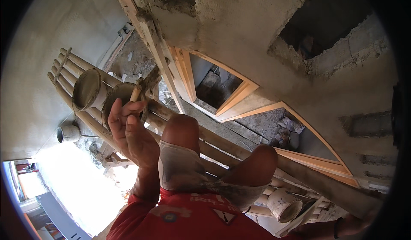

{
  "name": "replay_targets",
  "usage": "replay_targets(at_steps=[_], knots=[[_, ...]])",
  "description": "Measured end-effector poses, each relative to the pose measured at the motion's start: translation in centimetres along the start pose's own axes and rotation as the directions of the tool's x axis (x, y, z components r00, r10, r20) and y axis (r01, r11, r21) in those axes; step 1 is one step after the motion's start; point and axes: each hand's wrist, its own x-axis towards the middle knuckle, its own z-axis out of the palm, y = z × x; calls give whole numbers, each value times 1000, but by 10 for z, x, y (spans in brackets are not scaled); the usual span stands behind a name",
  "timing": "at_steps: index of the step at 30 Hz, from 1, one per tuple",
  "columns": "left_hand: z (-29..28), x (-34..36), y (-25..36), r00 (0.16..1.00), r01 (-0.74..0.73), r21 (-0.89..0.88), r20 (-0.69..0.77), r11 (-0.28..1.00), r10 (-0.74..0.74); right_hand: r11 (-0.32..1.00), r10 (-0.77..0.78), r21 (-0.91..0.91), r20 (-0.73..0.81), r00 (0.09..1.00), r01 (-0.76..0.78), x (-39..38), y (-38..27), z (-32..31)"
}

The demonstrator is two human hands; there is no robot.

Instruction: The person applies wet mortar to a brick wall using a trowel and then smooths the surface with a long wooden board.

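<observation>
My left hand (pixel 132 137) is raised with its fingers apart and slightly bent, close to a short wooden handle (pixel 136 93). The handle belongs to a tool whose mortar-crusted head is partly hidden; it rests by the rim of a dark bucket (pixel 112 99). My fingers overlap the handle's lower end in the picture, but no grip on it shows. At the lower right, my right hand (pixel 357 225), with a black band at the wrist, closes on the end of a long straight board (pixel 329 186). Its fingers are dark and partly hidden.
A second bucket (pixel 87 90) stands on the pole scaffold (pixel 64 92) under me. Another pail (pixel 284 205) sits at the lower right. Wooden frames (pixel 252 88) border openings in the plastered wall (pixel 239 30). An upright timber (pixel 156 47) stands ahead. Rubble (pixel 132 55) lies below.
</observation>
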Motion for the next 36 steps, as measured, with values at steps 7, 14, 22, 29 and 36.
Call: replay_targets(at_steps=[7,14,22,29,36], knots=[[93,-99,-21,478,832,30,469,554,-743,977,94,195,-11,995,-91,-11,49,11],[117,-214,-87,-430,887,284,214,-365,-877,973,107,225,-245,963,-51,-66,88,61],[145,-227,-117,-82,850,-375,599,-369,-797,855,447,434,-336,829,-284,-113,104,89],[140,-208,-146,113,691,-660,503,-296,-857,687,507,670,-167,845,-280,-137,100,109],[124,-154,-159,85,740,-660,285,-131,-955,553,492,752,54,869,-359,-140,170,66]])
